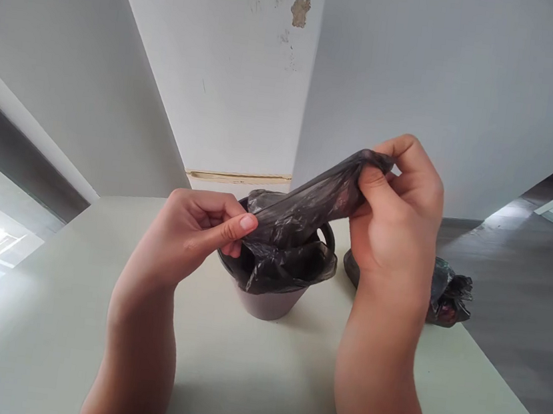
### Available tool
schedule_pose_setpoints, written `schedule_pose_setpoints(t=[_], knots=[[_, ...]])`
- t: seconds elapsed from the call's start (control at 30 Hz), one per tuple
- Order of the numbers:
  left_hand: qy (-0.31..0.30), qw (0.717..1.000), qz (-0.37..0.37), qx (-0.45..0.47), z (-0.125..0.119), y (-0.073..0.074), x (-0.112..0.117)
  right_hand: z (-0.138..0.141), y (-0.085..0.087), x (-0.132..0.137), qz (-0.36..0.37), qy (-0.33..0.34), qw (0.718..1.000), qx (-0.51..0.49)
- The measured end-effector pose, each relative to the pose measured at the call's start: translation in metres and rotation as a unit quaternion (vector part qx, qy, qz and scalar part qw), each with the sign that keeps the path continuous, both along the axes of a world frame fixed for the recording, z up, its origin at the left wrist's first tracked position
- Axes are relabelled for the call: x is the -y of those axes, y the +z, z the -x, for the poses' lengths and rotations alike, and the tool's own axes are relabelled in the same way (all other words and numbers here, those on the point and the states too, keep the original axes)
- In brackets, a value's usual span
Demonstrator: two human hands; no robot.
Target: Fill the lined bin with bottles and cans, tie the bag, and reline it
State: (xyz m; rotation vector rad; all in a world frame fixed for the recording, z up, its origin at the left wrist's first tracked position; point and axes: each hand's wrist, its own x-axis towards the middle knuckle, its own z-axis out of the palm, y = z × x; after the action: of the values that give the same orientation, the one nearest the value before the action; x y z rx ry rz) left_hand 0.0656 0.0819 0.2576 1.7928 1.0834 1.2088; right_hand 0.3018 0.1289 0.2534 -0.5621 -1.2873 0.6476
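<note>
A thin black plastic bag (298,236) hangs partly inside a small dark bin (270,300) that stands on a pale table (66,315). My left hand (193,230) pinches the bag's edge between thumb and fingers, just above the bin's left rim. My right hand (400,209) is closed on the other end of the bag and holds it higher, up and to the right of the bin. The bag stretches between both hands.
A tied, filled black bag (447,295) lies on the table behind my right wrist. A white fridge (222,73) stands behind the table against a grey wall. Grey floor lies to the right of the table edge.
</note>
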Motion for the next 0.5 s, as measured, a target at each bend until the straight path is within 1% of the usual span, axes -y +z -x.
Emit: schedule_pose_setpoints(t=[0.07,0.13,0.27,0.33,0.43,0.5], knots=[[-0.015,0.999,0.007,0.035,-0.002,0.000,-0.002,0.000,0.000,0.002,0.023,-0.007,1.000,0.003],[-0.024,0.996,0.016,0.090,-0.004,-0.001,-0.003,0.000,0.000,0.003,0.038,-0.017,0.999,0.004],[-0.052,0.985,0.065,0.154,-0.003,0.000,-0.002,0.001,0.000,0.000,0.045,-0.019,0.999,0.021],[-0.044,0.981,0.077,0.173,-0.003,0.002,0.001,0.002,0.000,-0.001,0.043,-0.018,0.999,0.018],[-0.003,0.978,0.078,0.192,-0.005,0.008,0.007,0.004,0.001,0.000,0.061,-0.005,0.998,0.013],[0.014,0.979,0.079,0.187,-0.005,0.013,0.011,0.005,0.002,0.002,0.077,0.009,0.997,0.016]])
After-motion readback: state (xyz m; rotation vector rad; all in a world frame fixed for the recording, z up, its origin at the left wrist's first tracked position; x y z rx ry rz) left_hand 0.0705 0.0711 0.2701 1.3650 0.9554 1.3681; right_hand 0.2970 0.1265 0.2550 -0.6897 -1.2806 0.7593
